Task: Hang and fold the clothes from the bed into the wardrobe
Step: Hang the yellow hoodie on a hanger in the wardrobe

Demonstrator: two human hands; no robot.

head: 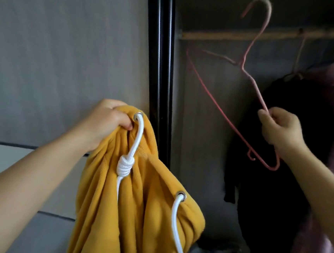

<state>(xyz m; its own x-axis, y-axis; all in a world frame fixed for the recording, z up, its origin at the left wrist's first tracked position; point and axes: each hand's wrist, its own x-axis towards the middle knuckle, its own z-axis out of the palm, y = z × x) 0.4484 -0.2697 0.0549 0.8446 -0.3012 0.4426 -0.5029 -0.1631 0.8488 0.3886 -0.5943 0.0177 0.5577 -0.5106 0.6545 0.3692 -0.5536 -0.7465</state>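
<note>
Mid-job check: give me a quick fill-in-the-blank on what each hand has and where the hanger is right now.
1. The left hand grips a bunched hoodie whose colour is ____.
2. The right hand holds a wire hanger whose colour is ____.
3. The hoodie's drawstring, tied in a knot, is ____ in colour.
4. The hanger's hook is not on the wooden ____ inside the wardrobe.

Missing words: yellow; pink; white; rail
</note>
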